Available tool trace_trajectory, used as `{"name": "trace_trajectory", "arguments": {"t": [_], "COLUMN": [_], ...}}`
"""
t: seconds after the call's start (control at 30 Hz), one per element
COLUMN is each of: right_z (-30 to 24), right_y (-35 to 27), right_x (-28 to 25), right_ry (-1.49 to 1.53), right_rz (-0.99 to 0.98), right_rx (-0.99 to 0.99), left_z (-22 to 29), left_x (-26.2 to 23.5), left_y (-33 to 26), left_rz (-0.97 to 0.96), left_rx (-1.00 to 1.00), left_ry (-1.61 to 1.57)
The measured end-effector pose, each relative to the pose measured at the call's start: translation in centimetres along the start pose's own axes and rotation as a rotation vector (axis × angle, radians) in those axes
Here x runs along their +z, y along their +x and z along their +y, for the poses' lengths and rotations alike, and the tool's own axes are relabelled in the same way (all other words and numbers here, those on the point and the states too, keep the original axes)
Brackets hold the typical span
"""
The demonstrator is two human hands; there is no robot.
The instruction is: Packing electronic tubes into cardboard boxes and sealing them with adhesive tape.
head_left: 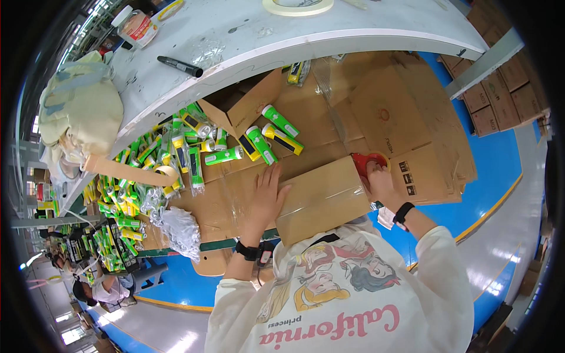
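A closed brown cardboard box (321, 197) lies in front of me at the bench's near edge, a shiny strip of clear tape running along its top. My left hand (266, 197) rests at the box's left end, its fingers stretched out and the thumb at the box's edge. At the opposite end, my right hand (378, 179) is closed round a red tape dispenser (376, 159) held against the box. Beyond the box, several green and yellow flashlights (261, 145) lie loose on the cardboard-covered surface (318, 141).
A heap of bagged flashlights (126, 194) fills the left side, beside crumpled clear plastic bags (181, 229). An open carton (247, 109) stands behind. Overhead, a white shelf (253, 44) carries a marker (180, 66), a jar (136, 29) and a tape roll (298, 6). Stacked cartons (500, 103) stand far right.
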State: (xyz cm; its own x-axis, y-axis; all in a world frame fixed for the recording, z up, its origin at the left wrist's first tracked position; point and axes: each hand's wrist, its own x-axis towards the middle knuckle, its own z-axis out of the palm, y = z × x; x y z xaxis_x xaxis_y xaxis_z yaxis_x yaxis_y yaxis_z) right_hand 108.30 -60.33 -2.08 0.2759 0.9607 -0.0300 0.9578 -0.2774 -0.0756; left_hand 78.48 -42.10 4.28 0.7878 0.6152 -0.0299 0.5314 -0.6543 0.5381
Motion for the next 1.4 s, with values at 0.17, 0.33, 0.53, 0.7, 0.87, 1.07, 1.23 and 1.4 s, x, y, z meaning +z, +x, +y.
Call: {"name": "trace_trajectory", "arguments": {"t": [0.17, 0.33, 0.53, 0.7, 0.87, 1.07, 1.23, 1.4], "right_z": [1.8, -1.8, -11.3, -4.9, -4.5, -5.0, -4.5, -1.3], "right_y": [0.4, 1.1, -1.5, -3.6, -5.2, -5.2, -2.4, 5.3], "right_x": [6.5, -3.7, -7.9, -7.8, -4.2, -2.2, -6.2, -11.2], "right_ry": [0.000, 0.268, 0.351, 0.226, 0.922, 1.367, 1.095, 1.120], "right_rz": [0.023, 0.380, -0.046, -0.164, -0.122, -0.436, -0.073, 0.268], "right_rx": [0.109, 0.230, -0.681, -0.411, -0.099, 0.091, -0.082, 0.366], "left_z": [4.3, 3.5, 1.9, 2.0, -0.2, 0.5, 1.1, 3.3], "left_x": [1.0, 2.3, 3.7, 3.3, 5.8, 2.4, 2.0, 0.9], "left_y": [-1.6, -2.0, -1.5, -3.3, -6.6, -9.6, -8.3, -0.9], "left_rz": [0.084, 0.113, 0.153, 0.324, 0.489, -0.069, 0.253, 0.248], "left_rx": [0.005, -0.035, 0.007, -0.133, -0.382, -0.795, -0.210, -0.058], "left_ry": [0.252, 0.267, 0.319, 0.108, -0.699, -1.285, -0.943, -0.658]}}
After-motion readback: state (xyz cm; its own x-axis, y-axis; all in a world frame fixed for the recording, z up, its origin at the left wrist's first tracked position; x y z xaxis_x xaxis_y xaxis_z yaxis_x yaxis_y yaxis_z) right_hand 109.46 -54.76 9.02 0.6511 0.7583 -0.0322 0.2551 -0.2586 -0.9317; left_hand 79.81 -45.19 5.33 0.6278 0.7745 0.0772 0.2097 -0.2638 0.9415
